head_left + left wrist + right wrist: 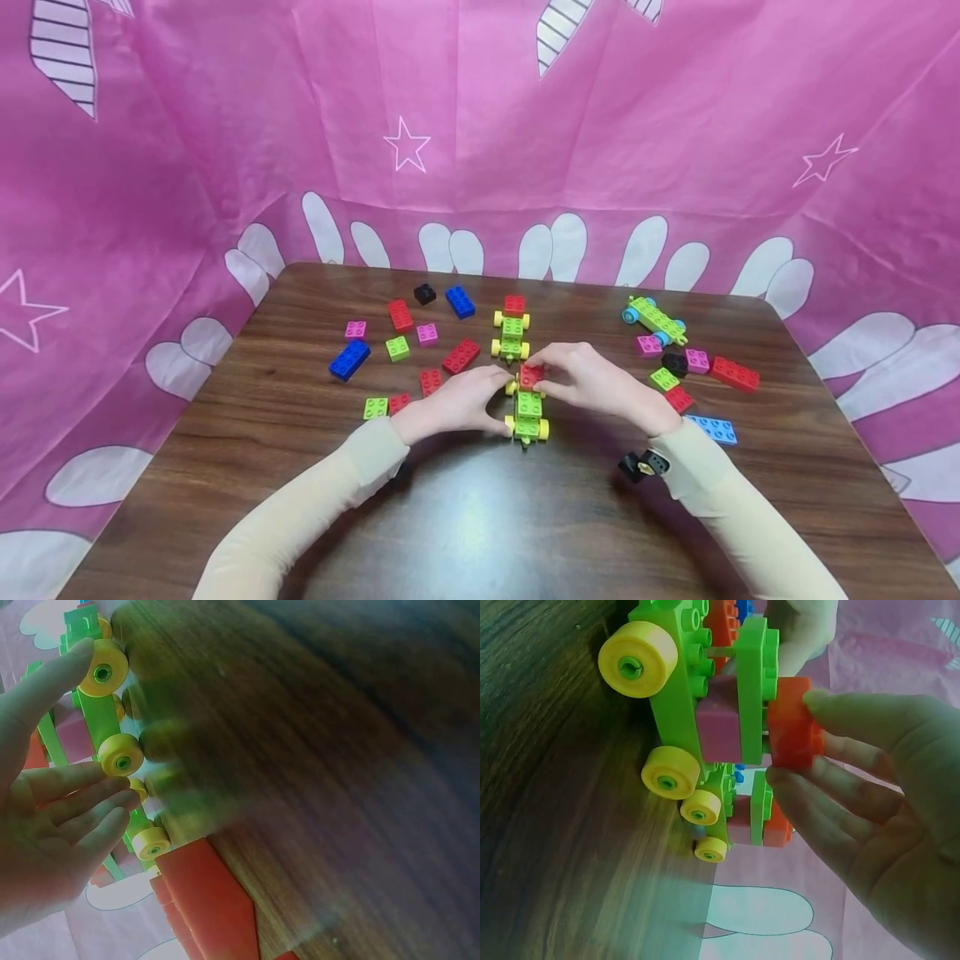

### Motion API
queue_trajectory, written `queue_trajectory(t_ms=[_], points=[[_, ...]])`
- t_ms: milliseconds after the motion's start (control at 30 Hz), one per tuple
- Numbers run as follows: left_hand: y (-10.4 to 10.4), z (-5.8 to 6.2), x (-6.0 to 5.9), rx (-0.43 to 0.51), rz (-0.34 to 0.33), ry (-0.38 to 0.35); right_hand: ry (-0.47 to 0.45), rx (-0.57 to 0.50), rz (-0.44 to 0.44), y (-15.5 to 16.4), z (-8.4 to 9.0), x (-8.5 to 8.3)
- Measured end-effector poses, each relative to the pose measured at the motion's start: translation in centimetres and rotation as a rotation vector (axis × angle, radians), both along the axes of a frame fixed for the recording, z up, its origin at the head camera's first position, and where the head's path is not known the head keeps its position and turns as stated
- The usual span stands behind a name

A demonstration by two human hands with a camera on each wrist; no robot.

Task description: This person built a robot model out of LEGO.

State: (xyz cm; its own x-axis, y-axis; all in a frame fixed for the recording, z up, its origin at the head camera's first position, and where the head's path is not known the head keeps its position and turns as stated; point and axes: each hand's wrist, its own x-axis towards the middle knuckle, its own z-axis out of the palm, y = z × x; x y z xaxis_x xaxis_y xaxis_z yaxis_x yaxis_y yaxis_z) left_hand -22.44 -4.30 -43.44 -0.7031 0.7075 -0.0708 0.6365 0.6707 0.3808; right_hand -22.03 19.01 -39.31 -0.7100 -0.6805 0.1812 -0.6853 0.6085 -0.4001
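Observation:
A green toy car with yellow wheels [529, 406] stands on the table in front of me. Its body carries a pink brick [720, 720] under a raised green plate [750, 690]. My left hand [459, 400] holds the car from the left side, thumb at the front wheel [103, 669] and fingers by the rear one. With thumb and fingertips, my right hand [592, 379] pinches a red brick [790, 724] against the top of that plate, at the car's far end. Whether its studs are fully joined I cannot tell.
Just beyond stands a similar car [512, 329] with a red brick on top. Loose red, blue, pink, green and black bricks [350, 360] lie on the left. On the right are a green chassis with blue wheels [656, 319], several bricks and a light blue brick [716, 430].

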Motion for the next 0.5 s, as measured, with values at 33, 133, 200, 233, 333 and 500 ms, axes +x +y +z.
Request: queue_trajectory(t_ms=[33, 133, 200, 233, 333, 500], points=[[0.01, 0.03, 0.01, -0.001, 0.001, -0.003, -0.001, -0.002, -0.002, 0.05, -0.04, 0.01], [-0.01, 0.1, 0.01, -0.005, 0.003, -0.008, -0.01, -0.008, -0.006, 0.18, -0.18, 0.02], [-0.03, 0.16, 0.03, -0.008, 0.003, -0.011, -0.024, -0.013, -0.007, 0.23, -0.27, 0.0], [-0.02, 0.18, 0.02, -0.007, 0.002, -0.011, -0.032, -0.017, -0.008, 0.24, -0.31, -0.03], [-0.01, 0.22, 0.02, 0.001, 0.0, -0.004, -0.044, -0.026, -0.009, 0.3, -0.34, -0.09], [0.05, 0.15, 0.06, -0.002, -0.004, 0.009, -0.039, -0.009, 0.0, 0.22, -0.34, -0.09]])
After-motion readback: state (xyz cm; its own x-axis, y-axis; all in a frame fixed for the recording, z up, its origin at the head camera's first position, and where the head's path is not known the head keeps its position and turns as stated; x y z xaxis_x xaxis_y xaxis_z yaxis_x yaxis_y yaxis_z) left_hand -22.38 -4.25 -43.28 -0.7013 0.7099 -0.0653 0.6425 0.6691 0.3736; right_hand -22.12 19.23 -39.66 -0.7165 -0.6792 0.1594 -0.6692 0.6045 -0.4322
